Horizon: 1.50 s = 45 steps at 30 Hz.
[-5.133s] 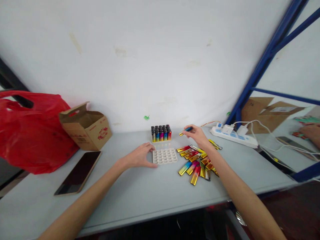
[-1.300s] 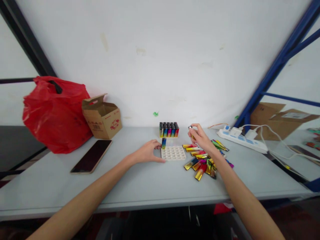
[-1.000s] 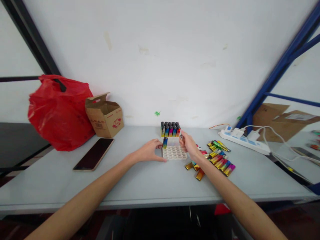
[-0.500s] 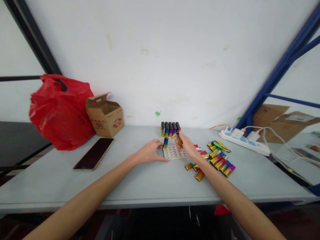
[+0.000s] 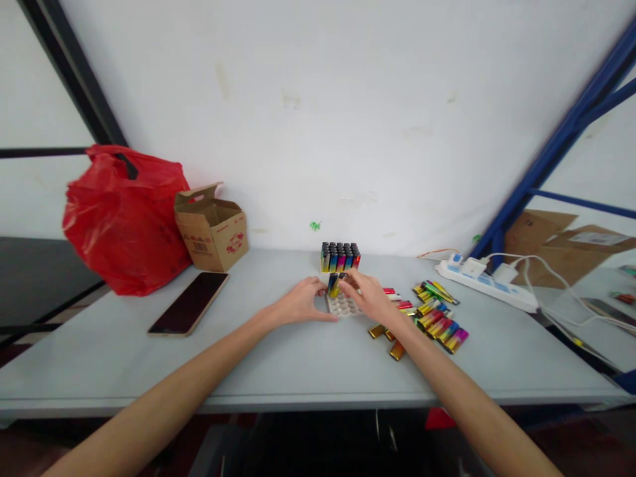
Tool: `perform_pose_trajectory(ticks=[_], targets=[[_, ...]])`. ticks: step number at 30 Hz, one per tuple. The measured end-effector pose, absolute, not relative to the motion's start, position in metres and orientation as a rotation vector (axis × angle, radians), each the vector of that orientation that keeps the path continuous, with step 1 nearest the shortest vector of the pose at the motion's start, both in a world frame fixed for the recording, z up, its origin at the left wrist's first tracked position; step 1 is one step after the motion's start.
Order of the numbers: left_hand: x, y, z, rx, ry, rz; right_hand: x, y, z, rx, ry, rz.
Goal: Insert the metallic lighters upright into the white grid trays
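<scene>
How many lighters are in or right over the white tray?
2 visible: one upright lighter at the far-left corner of the white tray, by the left hand; a second lighter, partly covered, in the right hand. That hand may hide more.

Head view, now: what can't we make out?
Head view:
Held lighter: body partly hidden by the right hand.
White tray: right-side sockets covered by that hand.
Loose lighters: pile partly behind right forearm.
Red bag: contents hidden by its plastic.
Brown box: print too small to read.
</scene>
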<state>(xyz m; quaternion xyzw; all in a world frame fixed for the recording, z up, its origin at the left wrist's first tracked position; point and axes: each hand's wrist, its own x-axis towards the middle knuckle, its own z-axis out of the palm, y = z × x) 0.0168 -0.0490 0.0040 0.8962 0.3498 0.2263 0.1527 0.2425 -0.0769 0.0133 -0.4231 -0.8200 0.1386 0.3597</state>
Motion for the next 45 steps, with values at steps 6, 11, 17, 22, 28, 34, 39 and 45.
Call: perform_pose_trajectory(ticks=[6,11,17,22,28,34,39,45], targets=[[0.017,-0.048,0.003,2.573,1.01,0.624,0.241,-0.075,0.009,-1.105,-2.263,0.294],[0.017,-0.047,0.003,2.569,1.0,0.632,0.234,-0.079,0.014,-1.234,-2.326,0.103],[0.015,-0.048,0.007,2.559,0.997,0.625,0.258,-0.073,0.02,-1.3,-2.297,0.025],[0.014,-0.048,0.009,2.557,1.017,0.598,0.321,-0.06,0.014,-1.457,-2.264,-0.031],[0.013,-0.049,0.01,2.546,1.024,0.585,0.361,-0.055,0.01,-1.614,-2.322,0.234],[0.013,-0.048,0.01,2.541,1.023,0.582,0.353,-0.052,0.007,-1.511,-2.158,0.143],[0.013,-0.048,0.009,2.547,1.017,0.581,0.339,-0.057,0.014,-1.388,-1.857,0.417],[0.014,-0.05,0.011,2.554,1.022,0.573,0.312,-0.055,0.019,-1.217,-1.539,0.64]])
